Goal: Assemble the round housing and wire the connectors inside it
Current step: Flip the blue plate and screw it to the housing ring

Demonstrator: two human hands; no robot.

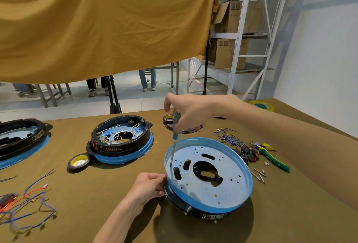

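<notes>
A round housing point(209, 190) lies in front of me, its blue rim and perforated metal plate facing up, on a black ring underneath. My left hand point(149, 185) grips the housing's left edge. My right hand point(186, 111) holds a grey-handled screwdriver point(176, 130) upright, with the tip touching the plate near its left rim. A second housing point(122, 138) with white wires inside sits further back, open side up. A third housing point(19, 140) lies at the far left edge.
Loose blue and red wires point(29, 202) lie at the left, blue wires with terminals point(230, 138) at the right. Green-handled pliers point(271, 155), black switches point(246, 152), screws point(258, 175) and tape rolls point(79, 162) are scattered on the brown table point(116, 194). A yellow cloth point(96, 25) hangs behind; shelves stand at right.
</notes>
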